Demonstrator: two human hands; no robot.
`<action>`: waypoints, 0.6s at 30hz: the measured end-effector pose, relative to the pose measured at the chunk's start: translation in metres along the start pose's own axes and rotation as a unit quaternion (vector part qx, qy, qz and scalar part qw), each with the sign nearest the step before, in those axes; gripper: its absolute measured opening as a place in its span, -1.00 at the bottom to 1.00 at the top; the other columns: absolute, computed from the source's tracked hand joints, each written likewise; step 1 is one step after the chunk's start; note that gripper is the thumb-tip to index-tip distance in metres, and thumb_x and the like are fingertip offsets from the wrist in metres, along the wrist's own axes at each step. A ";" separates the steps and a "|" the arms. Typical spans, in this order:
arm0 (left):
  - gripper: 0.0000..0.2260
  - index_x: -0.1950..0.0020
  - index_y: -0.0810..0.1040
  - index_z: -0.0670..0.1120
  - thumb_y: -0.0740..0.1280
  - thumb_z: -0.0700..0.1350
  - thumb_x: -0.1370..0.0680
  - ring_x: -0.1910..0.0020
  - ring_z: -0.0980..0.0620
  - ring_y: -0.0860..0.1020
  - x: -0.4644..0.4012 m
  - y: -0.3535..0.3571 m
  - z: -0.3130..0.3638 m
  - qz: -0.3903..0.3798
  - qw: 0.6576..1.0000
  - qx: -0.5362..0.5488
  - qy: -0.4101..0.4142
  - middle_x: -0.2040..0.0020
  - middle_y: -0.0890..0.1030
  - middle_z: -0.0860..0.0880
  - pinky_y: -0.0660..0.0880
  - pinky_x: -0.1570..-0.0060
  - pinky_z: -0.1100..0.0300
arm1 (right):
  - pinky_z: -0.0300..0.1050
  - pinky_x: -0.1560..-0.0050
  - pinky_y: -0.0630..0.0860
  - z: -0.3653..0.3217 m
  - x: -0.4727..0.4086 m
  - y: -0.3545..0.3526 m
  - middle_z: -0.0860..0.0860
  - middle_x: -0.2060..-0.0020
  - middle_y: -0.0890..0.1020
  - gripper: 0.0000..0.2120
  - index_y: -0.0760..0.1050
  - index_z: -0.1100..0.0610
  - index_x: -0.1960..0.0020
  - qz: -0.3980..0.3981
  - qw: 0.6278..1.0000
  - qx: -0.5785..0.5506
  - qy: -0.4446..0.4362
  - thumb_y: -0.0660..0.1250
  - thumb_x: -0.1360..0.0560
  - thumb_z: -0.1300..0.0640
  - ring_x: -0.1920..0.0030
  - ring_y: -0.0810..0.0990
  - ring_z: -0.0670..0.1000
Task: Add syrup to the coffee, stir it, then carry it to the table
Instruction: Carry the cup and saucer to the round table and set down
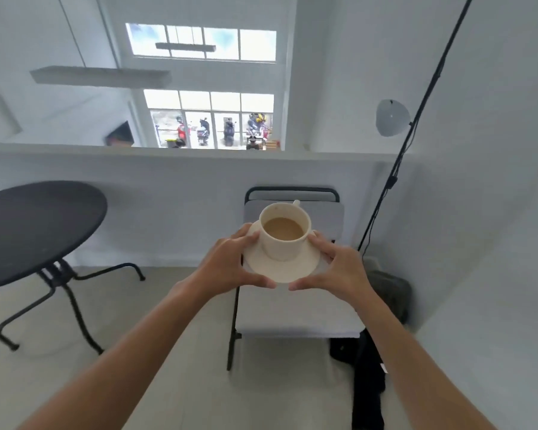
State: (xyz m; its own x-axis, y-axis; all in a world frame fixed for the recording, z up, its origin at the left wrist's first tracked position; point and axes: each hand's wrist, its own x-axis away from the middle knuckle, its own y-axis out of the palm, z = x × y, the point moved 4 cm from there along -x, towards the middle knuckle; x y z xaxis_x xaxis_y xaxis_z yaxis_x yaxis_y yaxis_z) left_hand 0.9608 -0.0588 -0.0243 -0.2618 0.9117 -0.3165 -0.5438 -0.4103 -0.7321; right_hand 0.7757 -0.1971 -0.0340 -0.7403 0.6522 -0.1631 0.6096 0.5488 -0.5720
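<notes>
A cream cup (280, 246) of light brown coffee (283, 228) stands upright on a cream saucer (288, 270), held in the air in front of me. My left hand (230, 265) grips the saucer's left rim, thumb at the front edge. My right hand (339, 268) grips its right rim the same way. The cup's handle (296, 202) points away from me. A round black table (35, 231) stands to the left, apart from the cup.
A grey folding chair (295, 308) with a black frame sits directly below the saucer, against a low white wall (184, 193). A black lamp stand (416, 125) leans at the right. Dark bags (382, 308) lie on the floor beside the chair.
</notes>
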 end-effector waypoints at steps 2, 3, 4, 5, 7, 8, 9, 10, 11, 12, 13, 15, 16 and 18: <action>-0.09 -0.44 0.44 0.04 0.57 0.36 -0.18 -0.21 0.11 0.50 0.002 -0.022 -0.028 0.020 0.999 -0.007 -0.027 -0.34 0.45 0.24 0.51 -0.17 0.14 | -0.21 -0.45 0.36 -0.011 -0.032 0.025 -0.22 -0.44 0.44 0.17 0.39 0.13 -0.54 -0.022 1.000 0.001 -0.016 0.78 -0.01 -0.05 -0.38 0.40 -0.18; -0.09 -0.44 0.44 0.04 0.57 0.37 -0.18 -0.22 0.11 0.50 0.003 -0.033 -0.042 0.029 0.999 -0.010 -0.041 -0.34 0.46 0.24 0.51 -0.18 0.11 | -0.15 -0.48 0.35 -0.018 -0.047 0.038 -0.15 -0.48 0.43 0.18 0.39 0.13 -0.54 -0.034 0.999 -0.001 -0.021 0.78 0.00 -0.06 -0.40 0.40 -0.17; -0.08 -0.44 0.44 0.04 0.58 0.37 -0.17 -0.23 0.12 0.50 0.004 -0.044 -0.057 0.038 0.998 -0.013 -0.056 -0.35 0.46 0.24 0.51 -0.19 0.11 | -0.12 -0.50 0.35 -0.023 -0.064 0.053 -0.13 -0.50 0.42 0.18 0.39 0.13 -0.54 -0.047 0.998 -0.004 -0.029 0.78 0.00 -0.06 -0.41 0.40 -0.16; -0.08 -0.44 0.45 0.03 0.59 0.35 -0.17 -0.23 0.12 0.50 0.005 -0.054 -0.071 0.049 0.996 -0.016 -0.070 -0.35 0.45 0.25 0.50 -0.21 0.13 | -0.14 -0.50 0.34 -0.029 -0.080 0.067 -0.17 -0.48 0.41 0.18 0.39 0.13 -0.54 -0.061 0.997 -0.009 -0.037 0.78 0.00 -0.05 -0.41 0.39 -0.17; -0.07 -0.44 0.47 -0.01 0.64 0.29 -0.16 -0.25 0.14 0.49 0.008 -0.075 -0.098 0.072 0.992 -0.024 -0.097 -0.37 0.45 0.25 0.46 -0.23 0.18 | -0.39 -0.42 0.32 -0.039 -0.110 0.094 -0.27 -0.39 0.39 0.16 0.40 0.14 -0.53 -0.092 0.993 -0.025 -0.065 0.78 -0.01 -0.02 -0.40 0.39 -0.20; -0.07 -0.45 0.47 -0.02 0.65 0.26 -0.15 -0.26 0.15 0.48 0.009 -0.085 -0.111 0.083 0.990 -0.026 -0.111 -0.39 0.44 0.24 0.45 -0.23 0.21 | -0.54 -0.34 0.29 -0.044 -0.126 0.108 -0.29 -0.37 0.39 0.16 0.41 0.15 -0.52 -0.104 0.991 -0.029 -0.078 0.78 -0.01 -0.01 -0.39 0.40 -0.21; -0.06 -0.45 0.47 -0.04 0.66 0.24 -0.15 -0.27 0.16 0.47 0.010 -0.095 -0.124 0.091 0.987 -0.028 -0.126 -0.40 0.43 0.24 0.43 -0.22 0.27 | -0.60 -0.29 0.29 -0.050 -0.140 0.122 -0.30 -0.38 0.41 0.16 0.41 0.15 -0.52 -0.116 0.989 -0.031 -0.084 0.78 0.01 -0.03 -0.39 0.41 -0.22; -0.07 -0.45 0.47 -0.04 0.67 0.22 -0.15 -0.27 0.17 0.46 0.011 -0.104 -0.136 0.098 0.985 -0.030 -0.140 -0.41 0.43 0.24 0.41 -0.19 0.34 | -0.53 -0.34 0.32 -0.056 -0.154 0.135 -0.28 -0.40 0.43 0.18 0.42 0.13 -0.52 -0.126 0.988 -0.032 -0.087 0.77 0.03 -0.07 -0.40 0.43 -0.21; -0.07 -0.45 0.48 -0.04 0.67 0.21 -0.15 -0.26 0.18 0.46 0.012 -0.114 -0.148 0.104 0.982 -0.033 -0.153 -0.41 0.42 0.24 0.38 -0.16 0.43 | -0.35 -0.44 0.37 -0.063 -0.169 0.148 -0.26 -0.43 0.45 0.20 0.42 0.12 -0.51 -0.133 0.986 -0.034 -0.090 0.76 0.05 -0.13 -0.42 0.45 -0.20; -0.07 -0.44 0.48 -0.03 0.67 0.21 -0.14 -0.27 0.20 0.45 0.014 -0.124 -0.161 0.110 0.979 -0.033 -0.167 -0.41 0.41 0.25 0.34 -0.15 0.50 | -0.18 -0.49 0.38 -0.071 -0.182 0.161 -0.24 -0.44 0.45 0.21 0.43 0.11 -0.51 -0.140 0.985 -0.039 -0.097 0.75 0.06 -0.16 -0.44 0.44 -0.19; -0.06 -0.45 0.48 -0.03 0.67 0.22 -0.14 -0.28 0.20 0.44 0.015 -0.134 -0.173 0.117 0.976 -0.034 -0.179 -0.41 0.41 0.26 0.33 -0.17 0.51 | -0.10 -0.52 0.36 -0.079 -0.194 0.174 -0.25 -0.45 0.43 0.20 0.42 0.10 -0.52 -0.149 0.983 -0.044 -0.102 0.75 0.06 -0.16 -0.46 0.42 -0.19; -0.03 -0.46 0.46 -0.03 0.63 0.28 -0.12 -0.29 0.18 0.44 0.017 -0.157 -0.198 0.131 0.970 -0.043 -0.202 -0.41 0.40 0.25 0.40 -0.26 0.34 | -0.12 -0.55 0.31 -0.093 -0.221 0.201 -0.28 -0.42 0.39 0.19 0.41 0.10 -0.52 -0.177 0.976 -0.054 -0.119 0.76 0.04 -0.12 -0.46 0.37 -0.24; -0.02 -0.46 0.46 -0.03 0.62 0.31 -0.12 -0.29 0.18 0.44 0.018 -0.168 -0.210 0.137 0.966 -0.051 -0.214 -0.41 0.40 0.25 0.43 -0.27 0.25 | -0.18 -0.54 0.29 -0.100 -0.234 0.216 -0.29 -0.41 0.38 0.19 0.41 0.10 -0.52 -0.189 0.972 -0.058 -0.126 0.77 0.03 -0.12 -0.45 0.35 -0.29; -0.03 -0.46 0.45 -0.02 0.62 0.30 -0.12 -0.30 0.17 0.45 0.023 -0.189 -0.232 0.153 0.959 -0.056 -0.233 -0.40 0.41 0.26 0.47 -0.26 0.17 | -0.30 -0.50 0.27 -0.115 -0.257 0.244 -0.27 -0.44 0.39 0.21 0.41 0.11 -0.52 -0.209 0.967 -0.058 -0.134 0.75 0.04 -0.16 -0.42 0.32 -0.37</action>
State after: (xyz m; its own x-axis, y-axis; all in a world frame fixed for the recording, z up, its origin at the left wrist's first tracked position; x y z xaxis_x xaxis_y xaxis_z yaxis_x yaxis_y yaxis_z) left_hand 1.2429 0.0448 -0.0330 -0.7379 0.6300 -0.2419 -0.3023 -0.6290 -0.7162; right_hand 1.1476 -0.1705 -0.0391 -0.9665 0.2094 -0.1486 0.2567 0.8003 -0.5419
